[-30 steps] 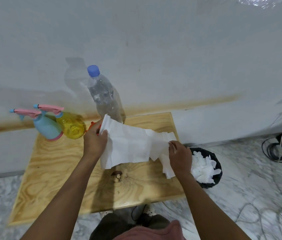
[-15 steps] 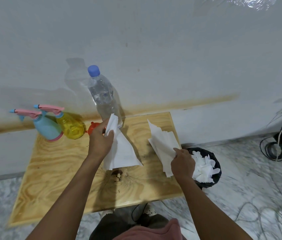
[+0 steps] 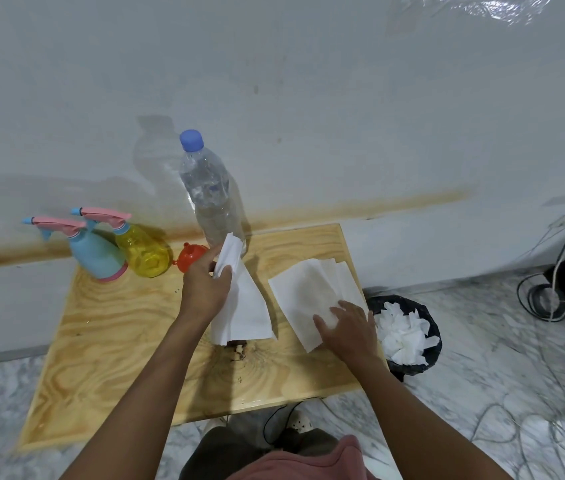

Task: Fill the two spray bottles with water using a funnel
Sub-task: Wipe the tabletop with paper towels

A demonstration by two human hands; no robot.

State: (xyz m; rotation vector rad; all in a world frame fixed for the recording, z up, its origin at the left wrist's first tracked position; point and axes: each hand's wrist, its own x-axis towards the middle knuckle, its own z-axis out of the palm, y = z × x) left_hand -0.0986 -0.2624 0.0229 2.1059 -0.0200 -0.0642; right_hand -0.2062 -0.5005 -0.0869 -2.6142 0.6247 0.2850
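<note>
Right fingers (image 3: pixel 342 309) now flat on napkins (image 3: pixel 308 289), left fingers (image 3: pixel 205 259) around tissue (image 3: pixel 248 313); pink-topped spray bottles (image 3: pixel 95 254)

Glossy grained wood table (image 3: pixel 107 344)

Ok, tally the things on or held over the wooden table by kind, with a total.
Spray bottles: 2, blue spray bottle and yellow spray bottle
Water bottle: 1
Red funnel: 1
Paper towel pieces: 2, hanging towel gripped by left hand, flat towel under right hand
Total: 6
</note>
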